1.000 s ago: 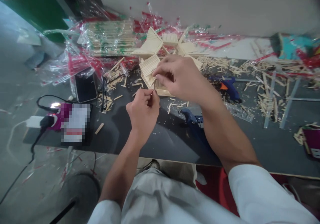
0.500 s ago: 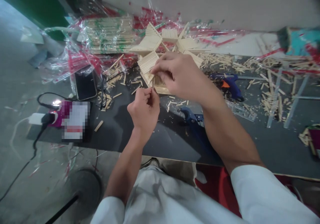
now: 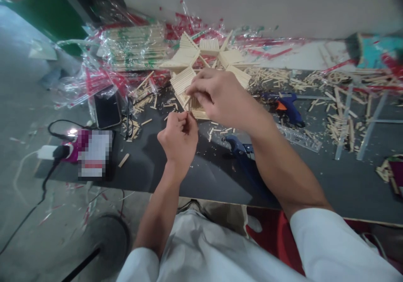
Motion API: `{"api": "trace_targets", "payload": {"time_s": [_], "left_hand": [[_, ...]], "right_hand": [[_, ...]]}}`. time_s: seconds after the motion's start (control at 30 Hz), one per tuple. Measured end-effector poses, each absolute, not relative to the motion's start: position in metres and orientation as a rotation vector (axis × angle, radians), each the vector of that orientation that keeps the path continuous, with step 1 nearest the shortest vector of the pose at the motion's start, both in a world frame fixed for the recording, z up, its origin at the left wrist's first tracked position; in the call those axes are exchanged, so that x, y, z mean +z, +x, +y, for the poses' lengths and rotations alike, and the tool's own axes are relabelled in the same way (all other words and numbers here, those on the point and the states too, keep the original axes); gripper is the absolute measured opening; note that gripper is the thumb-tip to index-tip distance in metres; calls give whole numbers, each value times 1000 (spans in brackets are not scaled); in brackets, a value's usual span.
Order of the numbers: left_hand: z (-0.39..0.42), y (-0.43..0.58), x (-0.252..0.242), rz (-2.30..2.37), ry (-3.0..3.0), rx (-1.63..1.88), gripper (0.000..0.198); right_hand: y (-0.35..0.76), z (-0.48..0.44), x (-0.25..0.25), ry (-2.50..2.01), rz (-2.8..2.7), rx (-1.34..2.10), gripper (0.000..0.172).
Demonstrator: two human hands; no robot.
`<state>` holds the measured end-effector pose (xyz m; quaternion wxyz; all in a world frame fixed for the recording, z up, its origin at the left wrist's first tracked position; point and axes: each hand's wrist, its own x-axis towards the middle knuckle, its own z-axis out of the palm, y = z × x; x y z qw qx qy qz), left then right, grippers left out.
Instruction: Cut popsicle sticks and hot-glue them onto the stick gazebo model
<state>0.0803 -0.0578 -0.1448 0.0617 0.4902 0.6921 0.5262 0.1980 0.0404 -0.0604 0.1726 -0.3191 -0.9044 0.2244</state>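
Note:
A small model house (image 3: 184, 80) built of thin pale wooden sticks, with several slanted roof panels set in a ring, stands towards the back of the black table. My right hand (image 3: 220, 95) reaches over its front, thumb and fingertips pinched at the edge of the near left roof panel. Just in front and lower, my left hand (image 3: 179, 137) is closed in a pinch by the model's front left corner. Whatever lies between the fingertips of either hand is too small or hidden to make out. My right hand covers part of the model's front.
A blue glue gun (image 3: 289, 108) lies to the right, and a blue-handled tool (image 3: 241, 147) sits partly under my right forearm. Cut sticks (image 3: 343, 126) are scattered about. At left are a phone (image 3: 107, 110), a purple power strip (image 3: 75, 147) and plastic-wrapped sticks (image 3: 134, 47).
The view has shifted slightly, moving the model and both hands a little left in the picture. Both hands keep their pinches at the model's front left.

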Motion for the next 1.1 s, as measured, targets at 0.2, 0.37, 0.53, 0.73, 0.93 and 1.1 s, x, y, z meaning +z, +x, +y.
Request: {"api": "trace_targets", "payload": {"time_s": [0.2,0.37,0.53,0.73,0.93,1.1], "left_hand": [[-58,82,-143,2123,1483,1592,10],[-58,82,-145,2116,1527,1627,11],[-54,85,-149,2114,1487,1686,14],[-51,88,-152,2024,1345,1694,16],[-60,87,-150,2069,1375,1706,12],[-69,84,-148,2172,1430,1736,14]], "right_hand": [[199,39,-61,-906,-2567,631,37],[199,39,-62,-906,-2567,630,31],[198,44,-72,-787,-2502,579,21],[198,46,-77,-746,-2472,582,17],[198,47,-76,-760,-2450,648,10],[198,48,-77,-782,-2414,694,9]]}}
